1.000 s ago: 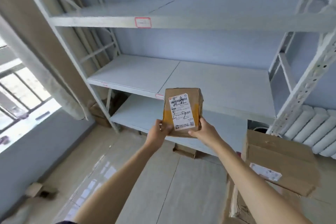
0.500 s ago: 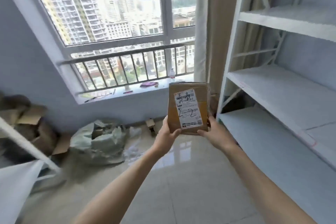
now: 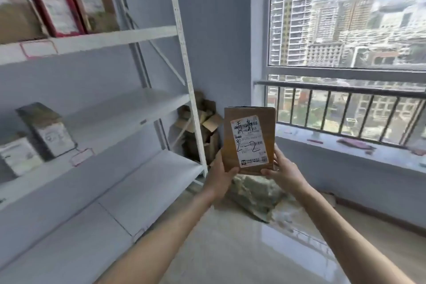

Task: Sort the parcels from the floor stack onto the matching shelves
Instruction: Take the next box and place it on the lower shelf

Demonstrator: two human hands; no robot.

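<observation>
Head view, near to far. Two bare forearms reach forward from the bottom edge. The left hand [image 3: 220,174] and right hand [image 3: 284,169] each grip a lower corner of a small brown parcel [image 3: 250,139], thumbs on its front, holding it upright in mid-air in the middle of the picture. Its white label [image 3: 250,140] faces the camera and shows handwritten marks that look like "2-2".

Just beyond the hands, a crumpled greenish bag [image 3: 255,193] lies on the glossy floor [image 3: 230,249].

To the left stands a white shelving unit [image 3: 184,57]. Its middle shelf holds two labelled parcels at the far left, and its upper shelf holds several more standing upright. Small pink-edged tags [image 3: 81,157] sit on the shelf fronts; their text is too blurred to read. Loose cardboard [image 3: 202,122] is piled in the corner behind the unit.

To the right, a railed window [image 3: 345,71] shows tall buildings.

A second ago the view faced a different, bare set of shelves; half a second ago it faced the window. The person has turned left with the parcel gripped the same way. This likely means the parcel belongs on this partly filled unit, and placing it is the next step.
</observation>
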